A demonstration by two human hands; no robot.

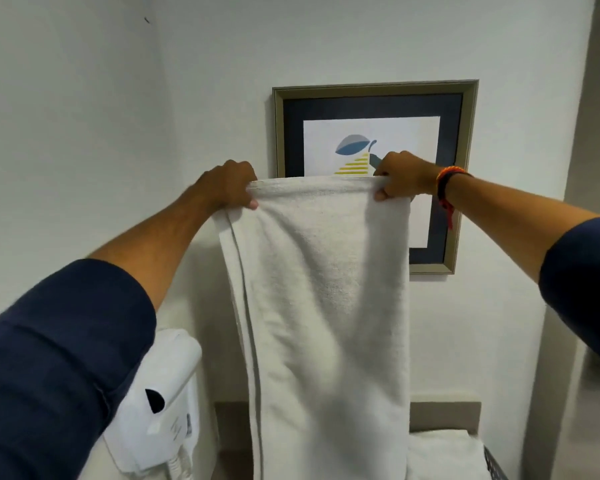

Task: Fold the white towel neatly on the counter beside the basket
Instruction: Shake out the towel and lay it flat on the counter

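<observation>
The white towel (323,306) hangs lengthwise in the air in front of the wall, doubled over, its top edge stretched level. My left hand (227,187) grips the towel's top left corner. My right hand (402,180), with a red and black wristband, grips the top right corner. The towel's lower end drops out of view at the bottom. A dark mesh basket (496,464) shows only as a rim at the lower right, with white folded cloth (444,455) beside it. The counter is hidden behind the towel.
A framed picture (465,174) hangs on the white wall right behind the towel. A white wall-mounted hair dryer (163,407) sits at the lower left. A beige backsplash strip (444,415) runs along the wall low down.
</observation>
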